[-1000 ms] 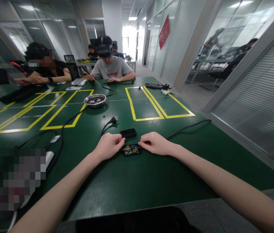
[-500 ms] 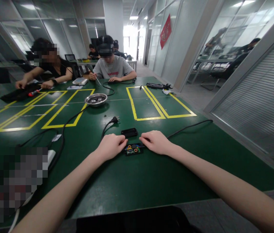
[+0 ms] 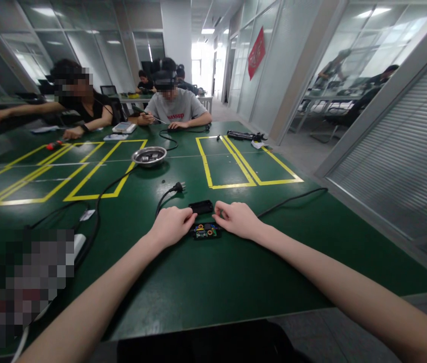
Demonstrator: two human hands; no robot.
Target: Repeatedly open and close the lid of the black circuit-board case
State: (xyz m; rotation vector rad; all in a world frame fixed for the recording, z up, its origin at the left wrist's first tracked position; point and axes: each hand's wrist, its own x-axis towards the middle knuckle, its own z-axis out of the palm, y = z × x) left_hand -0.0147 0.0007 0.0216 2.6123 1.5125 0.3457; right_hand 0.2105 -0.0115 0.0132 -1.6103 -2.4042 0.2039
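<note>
A small opened black device point(image 3: 205, 231) with a green circuit board and coloured parts lies on the green table point(image 3: 205, 282). My left hand point(image 3: 171, 226) curls round its left end, fingers closed on it. My right hand point(image 3: 236, 219) rests at its right end with fingers bent, fingertips reaching toward the black cover point(image 3: 200, 206) lying just behind. A black cord runs from under my right hand to the right.
A black plug and cable point(image 3: 177, 188) lie behind the cover. A metal bowl point(image 3: 148, 156) with small parts stands farther back. A white power strip point(image 3: 78, 245) and cables lie at left. Other people sit working at the far side. Yellow tape marks boxes on the table.
My right hand has shifted left and forward, its fingertips now nearer the black cover. The person at far left has stretched an arm out sideways.
</note>
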